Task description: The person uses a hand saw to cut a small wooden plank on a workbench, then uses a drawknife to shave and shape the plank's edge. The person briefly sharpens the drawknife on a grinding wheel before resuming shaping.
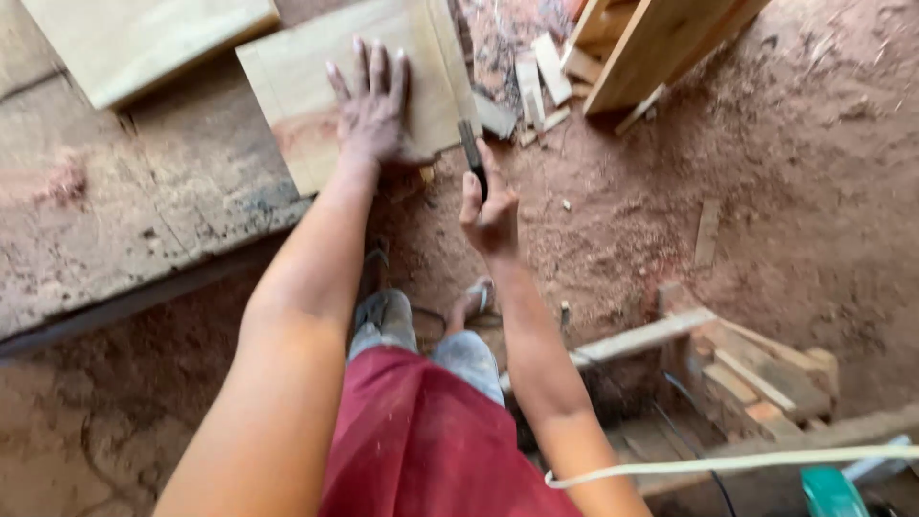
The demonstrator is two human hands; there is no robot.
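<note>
Pale, unfinished wood forms the board, a flat rectangular panel with a light yellow-tan face, a reddish-brown stain near its lower left area and straight-cut edges. The board lies on the dusty grey desk, with its lower right corner projecting past the desk edge over the floor. The left hand lies flat on the board, palm down, fingers spread apart and pointing away from the person. The right hand is closed around the dark handle of a hand saw, whose narrow blade runs along the right edge of the board; the blade is blurred and its teeth cannot be made out. A second pale panel rests on the desk at upper left, apart from the board. The red-brown dirt floor carries sawdust, wood offcuts and a stack of timber scraps at lower right.
</note>
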